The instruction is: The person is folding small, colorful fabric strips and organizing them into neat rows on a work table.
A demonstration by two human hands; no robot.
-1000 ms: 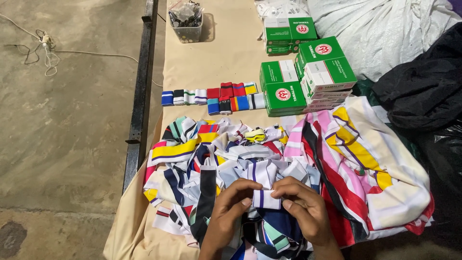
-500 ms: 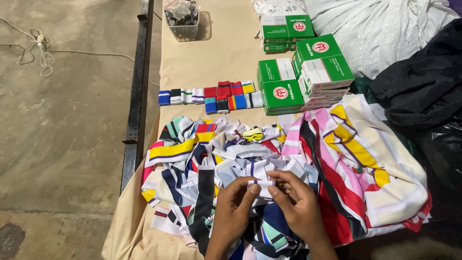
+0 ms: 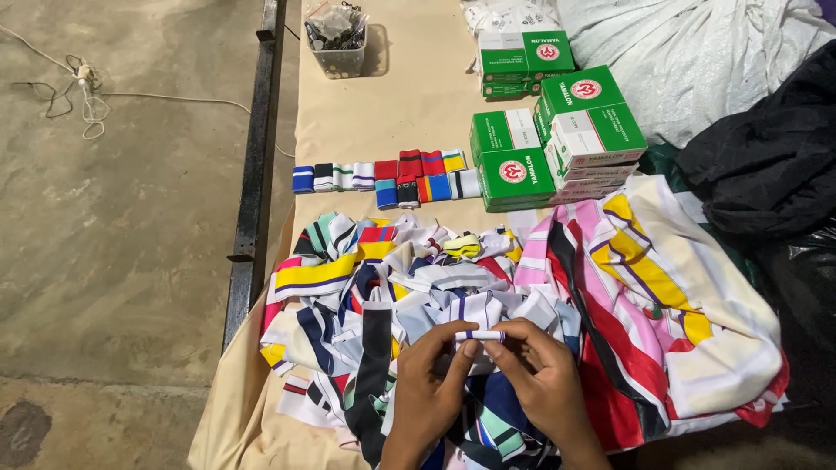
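This is looking like a small garment workshop. A long work table covered in beige cloth (image 3: 392, 113) is standing on a bare, stained concrete floor (image 3: 122, 244). A heap of striped, multicoloured knit fabric pieces (image 3: 435, 287) is lying across it, with a row of small folded striped bands (image 3: 387, 177), stacked green and white cardboard boxes (image 3: 557, 130) and a clear plastic tub of small parts (image 3: 338, 39) sitting beyond.
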